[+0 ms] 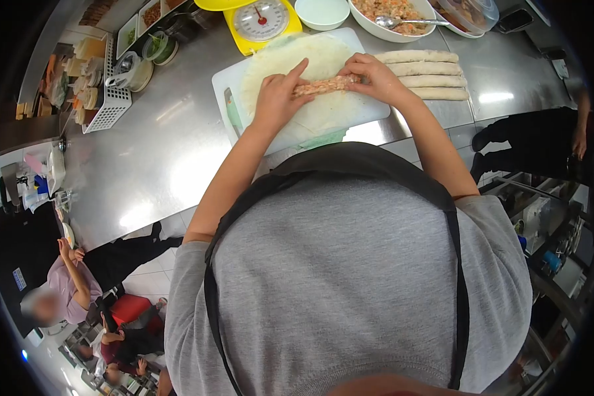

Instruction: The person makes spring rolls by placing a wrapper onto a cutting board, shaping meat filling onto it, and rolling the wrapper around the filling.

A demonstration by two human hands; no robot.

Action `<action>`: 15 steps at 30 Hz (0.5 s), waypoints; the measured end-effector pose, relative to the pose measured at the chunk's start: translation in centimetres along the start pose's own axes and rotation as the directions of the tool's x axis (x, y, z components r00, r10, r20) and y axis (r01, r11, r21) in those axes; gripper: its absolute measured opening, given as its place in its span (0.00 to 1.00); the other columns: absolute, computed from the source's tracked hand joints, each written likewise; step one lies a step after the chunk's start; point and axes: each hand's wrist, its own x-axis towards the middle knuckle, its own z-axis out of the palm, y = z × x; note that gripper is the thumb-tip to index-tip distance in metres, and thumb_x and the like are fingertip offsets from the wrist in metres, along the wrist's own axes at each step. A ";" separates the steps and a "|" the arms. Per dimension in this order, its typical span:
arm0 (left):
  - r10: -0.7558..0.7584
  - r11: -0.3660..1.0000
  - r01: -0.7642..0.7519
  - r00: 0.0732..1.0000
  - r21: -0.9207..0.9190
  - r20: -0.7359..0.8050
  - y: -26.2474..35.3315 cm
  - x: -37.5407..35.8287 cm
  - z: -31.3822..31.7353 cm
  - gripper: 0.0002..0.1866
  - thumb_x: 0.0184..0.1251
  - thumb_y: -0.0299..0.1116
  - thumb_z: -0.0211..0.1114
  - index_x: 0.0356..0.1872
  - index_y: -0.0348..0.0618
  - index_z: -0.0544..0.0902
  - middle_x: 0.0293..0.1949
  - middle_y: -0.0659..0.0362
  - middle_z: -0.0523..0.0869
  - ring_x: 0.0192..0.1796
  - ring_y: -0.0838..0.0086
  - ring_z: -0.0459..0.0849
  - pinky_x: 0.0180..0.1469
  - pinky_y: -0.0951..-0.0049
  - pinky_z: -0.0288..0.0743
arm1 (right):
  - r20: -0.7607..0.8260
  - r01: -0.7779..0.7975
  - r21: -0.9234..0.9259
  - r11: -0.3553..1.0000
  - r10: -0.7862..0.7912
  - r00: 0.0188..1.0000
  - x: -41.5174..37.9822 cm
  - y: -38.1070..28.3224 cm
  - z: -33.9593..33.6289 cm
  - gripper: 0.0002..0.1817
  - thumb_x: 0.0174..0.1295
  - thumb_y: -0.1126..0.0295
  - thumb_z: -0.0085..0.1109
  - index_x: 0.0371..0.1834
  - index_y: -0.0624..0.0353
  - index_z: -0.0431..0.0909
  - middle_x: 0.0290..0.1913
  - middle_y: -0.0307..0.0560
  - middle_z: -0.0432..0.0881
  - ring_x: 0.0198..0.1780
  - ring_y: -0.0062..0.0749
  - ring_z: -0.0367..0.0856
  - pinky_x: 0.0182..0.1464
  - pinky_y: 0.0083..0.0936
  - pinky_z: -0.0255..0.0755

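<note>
A strip of pinkish minced filling (326, 86) lies across a pale round wrapper sheet (270, 63) on a white cutting board (376, 111). My left hand (280, 98) cups the strip's left end, thumb below it and fingers above, with the index finger pointing up. At the other end, my right hand (373, 76) is closed, its fingertips pinching the filling. Just right of the board lie several long white rolls (424, 68) side by side. Some green cloth or paper (323, 137) shows under the board's near edge.
Behind the board stand a yellow kitchen scale (251, 39), a pale bowl (322, 14) and a bowl of filling (369, 28) with a spoon (409, 22). A white basket (112, 99) and tubs are at left. Other people stand or sit at left and right.
</note>
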 end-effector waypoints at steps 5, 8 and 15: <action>-0.067 0.998 0.067 0.998 -0.016 -0.006 -1.7 -2.2 -2.2 0.39 0.48 0.34 0.75 0.65 0.51 0.69 0.40 0.61 0.87 0.40 0.68 0.82 0.50 0.68 0.70 | 0.059 0.017 -0.005 1.000 -0.017 0.998 0.3 -0.2 -0.6 0.14 0.50 0.75 0.66 0.42 0.58 0.80 0.40 0.41 0.75 0.41 0.30 0.74 0.42 0.26 0.72; -0.222 0.962 0.228 0.973 -0.150 0.059 -1.7 -3.3 -3.2 0.39 0.48 0.29 0.75 0.66 0.51 0.68 0.41 0.60 0.87 0.41 0.72 0.82 0.48 0.70 0.71 | 0.107 -0.008 -0.012 1.000 0.009 0.994 0.5 -0.7 -1.1 0.15 0.50 0.75 0.66 0.43 0.58 0.80 0.41 0.41 0.75 0.41 0.31 0.74 0.42 0.27 0.71; -0.263 0.920 0.229 0.962 -0.319 -0.067 -2.4 -5.3 -4.1 0.39 0.48 0.28 0.74 0.65 0.48 0.68 0.43 0.57 0.86 0.49 0.67 0.83 0.52 0.69 0.73 | -0.033 0.088 -0.336 0.938 -0.105 0.994 2.0 -4.7 -0.5 0.11 0.53 0.67 0.65 0.39 0.55 0.80 0.43 0.41 0.77 0.48 0.36 0.77 0.45 0.30 0.71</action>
